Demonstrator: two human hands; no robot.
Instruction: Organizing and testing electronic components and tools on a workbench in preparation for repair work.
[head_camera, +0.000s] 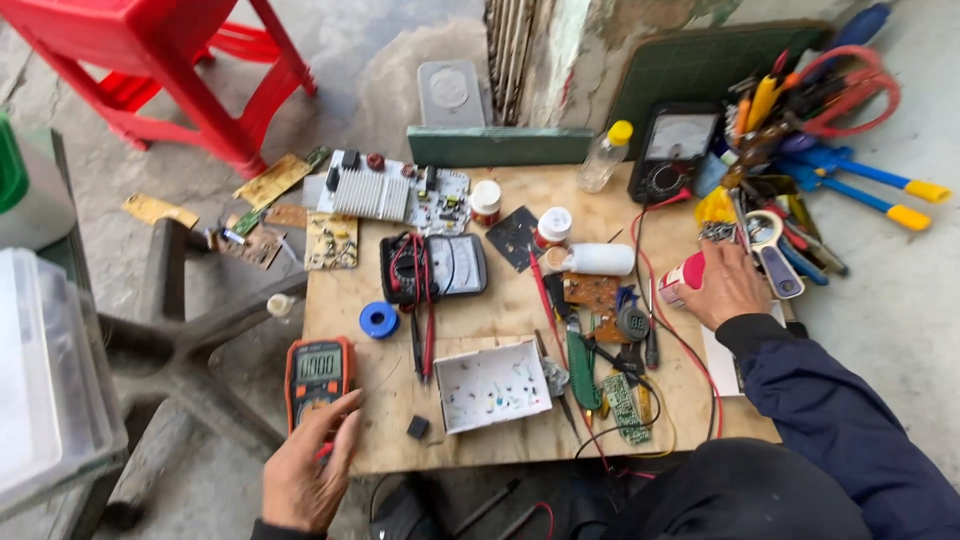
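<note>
My left hand rests at the lower edge of an orange digital multimeter on the near left corner of a low wooden table, fingers touching its body. My right hand reaches to the table's right side and grips a red and white can lying there. Between the hands sit a white cardboard box with small parts, a green circuit board and red and black test leads.
An analogue meter, blue solder spool, heatsink board, small jars and a plastic bottle fill the table. A second meter and a heap of pliers and screwdrivers lie right. A red stool stands far left.
</note>
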